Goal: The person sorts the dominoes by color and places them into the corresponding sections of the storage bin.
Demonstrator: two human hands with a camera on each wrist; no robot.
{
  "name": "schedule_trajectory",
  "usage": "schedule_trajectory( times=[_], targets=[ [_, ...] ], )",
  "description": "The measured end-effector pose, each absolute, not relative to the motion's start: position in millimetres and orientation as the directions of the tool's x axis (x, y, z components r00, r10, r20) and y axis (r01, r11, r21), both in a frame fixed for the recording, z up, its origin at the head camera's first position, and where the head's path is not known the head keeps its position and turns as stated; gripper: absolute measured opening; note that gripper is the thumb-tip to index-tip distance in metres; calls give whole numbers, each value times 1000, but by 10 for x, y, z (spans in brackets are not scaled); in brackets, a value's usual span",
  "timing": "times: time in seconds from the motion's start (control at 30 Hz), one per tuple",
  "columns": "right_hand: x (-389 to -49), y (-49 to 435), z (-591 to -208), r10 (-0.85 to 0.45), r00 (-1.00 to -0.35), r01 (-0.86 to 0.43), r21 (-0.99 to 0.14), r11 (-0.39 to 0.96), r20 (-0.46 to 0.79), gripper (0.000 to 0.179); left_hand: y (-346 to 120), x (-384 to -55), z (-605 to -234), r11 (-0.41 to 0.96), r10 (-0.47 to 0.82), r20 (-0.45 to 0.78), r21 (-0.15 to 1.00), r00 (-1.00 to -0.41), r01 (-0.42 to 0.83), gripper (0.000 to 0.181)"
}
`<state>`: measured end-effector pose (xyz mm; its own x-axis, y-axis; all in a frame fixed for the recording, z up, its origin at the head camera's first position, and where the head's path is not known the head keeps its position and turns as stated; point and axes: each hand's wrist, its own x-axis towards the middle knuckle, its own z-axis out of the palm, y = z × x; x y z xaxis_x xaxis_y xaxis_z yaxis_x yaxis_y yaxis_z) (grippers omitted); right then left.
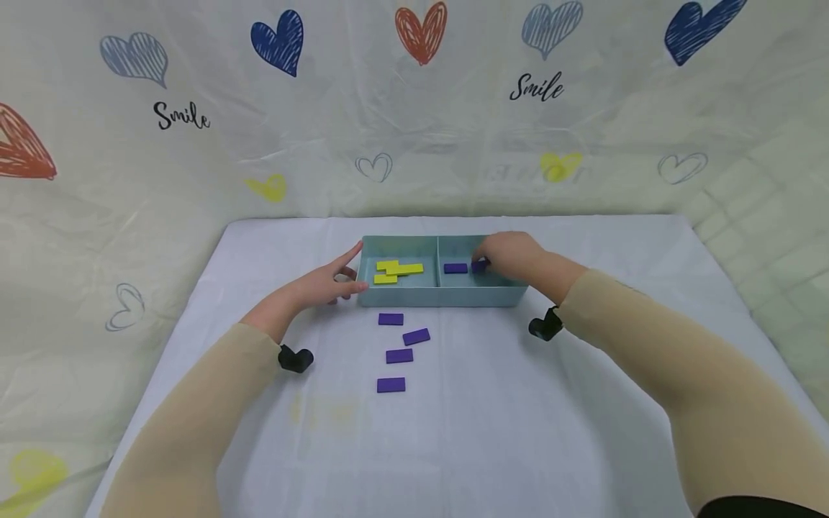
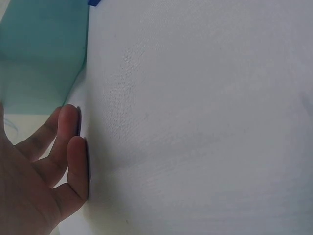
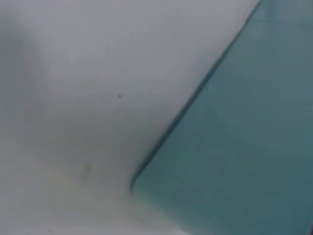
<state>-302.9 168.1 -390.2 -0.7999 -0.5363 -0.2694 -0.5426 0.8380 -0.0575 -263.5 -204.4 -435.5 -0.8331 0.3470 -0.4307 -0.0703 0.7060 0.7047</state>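
A teal two-compartment box [image 1: 414, 297] stands toward the back of the white table. At its left end, my left hand [image 1: 324, 283] touches the wall with the thumb and an outstretched index finger; the other fingers are bent near the tabletop in the left wrist view. My right hand [image 1: 514, 255] reaches into the right compartment, its fingertips pinching a purple block [image 1: 479, 267], partly hidden by the fingers. Beside that lies another purple block [image 1: 455, 268]. Several yellow blocks [image 1: 404, 270] lie in the left compartment. The right wrist view shows the box wall [image 3: 234, 137], but no fingers.
In front of the box, several purple blocks lie in a loose column, among them a nearest one [image 1: 391, 385] and a slanted one [image 1: 417, 337]. A divider [image 1: 438, 262] separates the compartments. Behind the table hangs a heart-printed sheet [image 1: 453, 108].
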Motion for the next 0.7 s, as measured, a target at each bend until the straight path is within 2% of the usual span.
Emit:
schedule_trajectory(
  times=[0.37,0.57,0.7],
  targets=[
    [-3085,1675,-4066,-572,-784,-587,-11,810,-240,26,-2043,-2618,-4323,713,346,-432,698,-833,-65,90],
    [-3086,1660,-4041,-555,-792,-567,-33,823,-254,29,-2045,-2625,-4331,714,349,-429,697,-833,-61,90],
    [-3047,1649,-3952,-508,-819,-506,-83,859,-266,32,-2056,-2632,-4345,719,344,-431,692,-834,-61,92]
  ],
)
